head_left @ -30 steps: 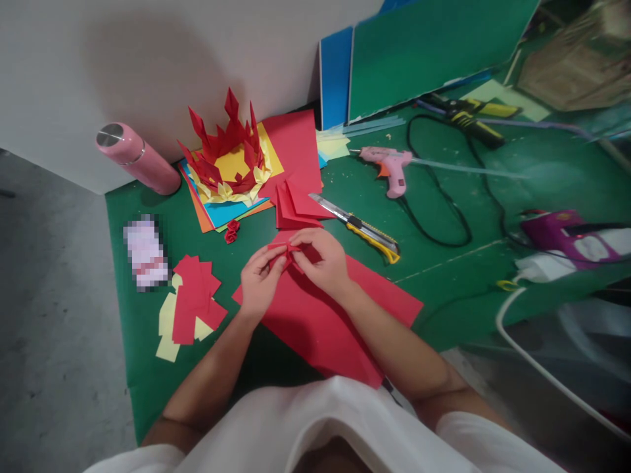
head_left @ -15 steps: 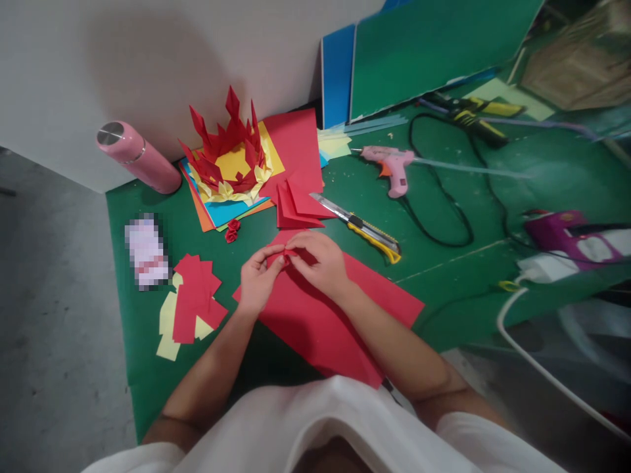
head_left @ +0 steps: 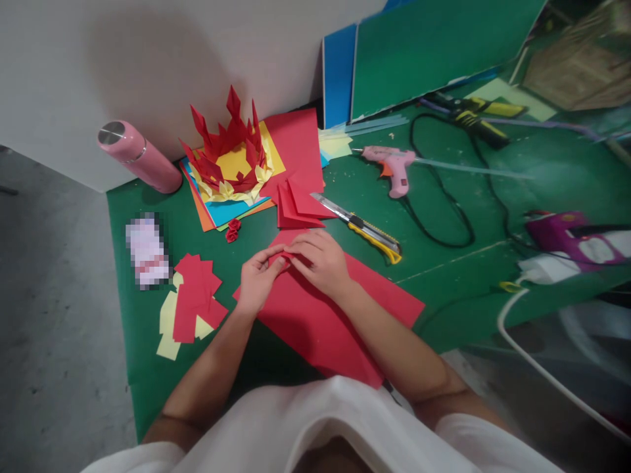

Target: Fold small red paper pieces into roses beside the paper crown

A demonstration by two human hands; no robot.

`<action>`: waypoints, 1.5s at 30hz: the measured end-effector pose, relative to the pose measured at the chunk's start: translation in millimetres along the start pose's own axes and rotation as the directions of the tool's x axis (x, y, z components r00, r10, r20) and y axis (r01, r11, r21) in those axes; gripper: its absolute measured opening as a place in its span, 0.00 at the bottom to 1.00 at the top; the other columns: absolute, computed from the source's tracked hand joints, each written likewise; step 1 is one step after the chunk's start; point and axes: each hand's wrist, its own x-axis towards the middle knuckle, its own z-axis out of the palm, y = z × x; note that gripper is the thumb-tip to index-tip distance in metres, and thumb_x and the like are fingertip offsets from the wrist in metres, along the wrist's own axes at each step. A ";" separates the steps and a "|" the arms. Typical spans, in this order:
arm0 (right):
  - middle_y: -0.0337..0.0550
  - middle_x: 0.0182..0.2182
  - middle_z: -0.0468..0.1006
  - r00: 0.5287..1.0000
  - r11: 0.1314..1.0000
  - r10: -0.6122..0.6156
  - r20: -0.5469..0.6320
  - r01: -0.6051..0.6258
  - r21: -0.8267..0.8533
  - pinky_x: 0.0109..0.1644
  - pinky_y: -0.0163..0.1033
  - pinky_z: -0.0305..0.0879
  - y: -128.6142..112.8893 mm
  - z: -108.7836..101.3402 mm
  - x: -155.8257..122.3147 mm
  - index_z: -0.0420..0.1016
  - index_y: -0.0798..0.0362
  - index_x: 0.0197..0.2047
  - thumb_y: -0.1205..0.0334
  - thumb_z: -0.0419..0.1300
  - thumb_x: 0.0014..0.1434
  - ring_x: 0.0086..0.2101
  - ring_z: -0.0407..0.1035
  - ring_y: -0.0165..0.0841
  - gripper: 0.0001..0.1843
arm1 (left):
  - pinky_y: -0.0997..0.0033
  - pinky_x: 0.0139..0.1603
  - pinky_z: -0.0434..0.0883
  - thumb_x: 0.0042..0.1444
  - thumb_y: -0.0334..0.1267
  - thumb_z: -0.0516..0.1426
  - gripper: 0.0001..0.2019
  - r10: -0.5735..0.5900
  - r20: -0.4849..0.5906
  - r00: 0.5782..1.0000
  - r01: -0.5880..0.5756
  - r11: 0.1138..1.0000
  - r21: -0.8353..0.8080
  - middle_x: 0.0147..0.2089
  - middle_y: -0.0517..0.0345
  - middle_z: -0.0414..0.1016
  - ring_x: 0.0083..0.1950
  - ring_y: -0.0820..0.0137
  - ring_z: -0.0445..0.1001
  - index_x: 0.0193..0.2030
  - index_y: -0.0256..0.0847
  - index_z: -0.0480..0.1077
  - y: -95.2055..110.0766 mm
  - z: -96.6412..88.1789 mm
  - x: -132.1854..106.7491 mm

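A small piece of red paper [head_left: 286,255] is pinched between my two hands, mostly hidden by the fingers. My left hand [head_left: 259,276] grips it from the left with thumb and index finger. From the right, my right hand [head_left: 323,263] pinches the same piece. Both hands are above a large red paper sheet [head_left: 340,315] on the green table. Just beyond them rest folded red papers [head_left: 300,209] and a yellow utility knife [head_left: 367,231] with its blade out. Left of the hands lies a small red paper rose [head_left: 233,230].
A red and yellow paper crown [head_left: 231,161] stands on coloured sheets at the back. Red and yellow paper pieces [head_left: 193,299], a blurred-out pale object [head_left: 148,253] and a pink bottle [head_left: 140,157] are at left. Rightward lie a pink glue gun [head_left: 392,167], its cord and a power strip [head_left: 552,266].
My right hand's fingers have shifted slightly, closing over the top of the small red paper. My left hand stays nearly still, and the things on the table keep their places.
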 end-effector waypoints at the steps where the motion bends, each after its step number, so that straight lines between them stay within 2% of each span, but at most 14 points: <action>1: 0.45 0.33 0.80 1.000 1.000 -0.006 0.003 0.006 -0.003 0.40 0.44 0.70 -0.1 -0.4 -0.1 0.76 0.52 0.37 0.65 0.57 0.63 0.35 0.72 0.36 0.06 | 0.64 0.45 0.78 0.37 0.45 0.71 0.19 0.000 -0.001 1.000 0.000 1.000 0.003 0.41 0.52 0.81 0.43 0.66 0.78 0.37 0.39 0.80 0.1 -0.1 0.0; 9: 0.44 0.34 0.81 0.991 0.988 0.133 0.019 -0.134 0.071 0.42 0.41 0.71 -2.2 1.8 -1.0 0.76 0.52 0.38 0.66 0.59 0.62 0.36 0.74 0.36 0.05 | 0.67 0.45 0.78 0.40 0.42 0.71 0.18 0.010 0.042 0.999 -0.010 1.000 -0.002 0.43 0.52 0.81 0.44 0.67 0.78 0.40 0.40 0.79 -3.1 -3.0 1.7; 13: 0.44 0.34 0.82 0.982 0.978 0.187 0.012 -0.187 0.097 0.42 0.41 0.72 -3.9 3.0 -1.4 0.76 0.51 0.37 0.64 0.59 0.62 0.37 0.75 0.36 0.04 | 0.68 0.46 0.78 0.43 0.43 0.70 0.19 0.030 0.078 0.997 -0.029 1.000 -0.009 0.50 0.51 0.79 0.49 0.65 0.77 0.43 0.42 0.78 -2.1 -3.0 2.1; 16: 0.44 0.34 0.82 0.979 0.974 0.204 0.003 -0.203 0.104 0.43 0.41 0.72 -5.2 2.3 -0.8 0.76 0.51 0.37 0.64 0.58 0.62 0.36 0.75 0.36 0.05 | 0.71 0.42 0.78 0.44 0.43 0.69 0.22 0.036 0.073 0.997 -0.033 0.999 -0.040 0.50 0.53 0.79 0.46 0.68 0.78 0.47 0.45 0.76 -2.5 -2.1 2.1; 20: 0.44 0.35 0.82 0.980 0.973 0.199 0.007 -0.199 0.113 0.43 0.42 0.72 -5.5 1.2 -0.4 0.76 0.51 0.38 0.65 0.57 0.62 0.37 0.76 0.36 0.06 | 0.73 0.36 0.77 0.43 0.45 0.69 0.18 0.065 -0.005 0.998 -0.065 0.998 -0.022 0.41 0.55 0.80 0.36 0.73 0.77 0.41 0.41 0.77 -5.0 -1.5 1.9; 24: 0.44 0.35 0.83 0.979 0.972 0.203 0.018 -0.203 0.116 0.45 0.42 0.73 -4.5 1.7 -1.4 0.78 0.50 0.40 0.64 0.57 0.63 0.38 0.76 0.36 0.07 | 0.75 0.35 0.75 0.43 0.47 0.69 0.17 0.075 -0.081 0.994 -0.073 0.997 0.027 0.37 0.55 0.80 0.33 0.74 0.77 0.36 0.39 0.78 -4.5 -1.3 1.9; 31: 0.44 0.34 0.82 0.982 0.975 0.191 0.010 -0.191 0.113 0.43 0.43 0.73 -3.0 3.0 -2.1 0.78 0.50 0.39 0.61 0.58 0.63 0.37 0.76 0.37 0.07 | 0.74 0.35 0.74 0.39 0.45 0.70 0.19 0.033 -0.027 0.999 -0.032 0.999 0.015 0.39 0.55 0.80 0.31 0.76 0.75 0.38 0.39 0.78 -1.2 -1.7 2.2; 37: 0.46 0.36 0.81 0.990 0.988 0.142 0.018 -0.142 0.066 0.43 0.45 0.71 -4.8 -0.2 0.1 0.78 0.51 0.38 0.63 0.57 0.64 0.38 0.74 0.37 0.08 | 0.68 0.42 0.76 0.41 0.43 0.70 0.19 0.043 -0.008 0.999 -0.043 0.999 0.031 0.42 0.53 0.80 0.37 0.72 0.77 0.40 0.39 0.78 -3.0 -2.8 1.7; 45: 0.47 0.37 0.80 0.995 0.993 0.100 -0.001 -0.100 0.060 0.43 0.42 0.70 -5.0 0.2 -0.6 0.77 0.52 0.40 0.63 0.57 0.64 0.39 0.73 0.36 0.07 | 0.69 0.45 0.76 0.42 0.42 0.69 0.18 0.055 0.003 0.998 -0.055 0.995 0.080 0.45 0.52 0.80 0.46 0.67 0.77 0.41 0.39 0.78 -2.2 -2.3 1.0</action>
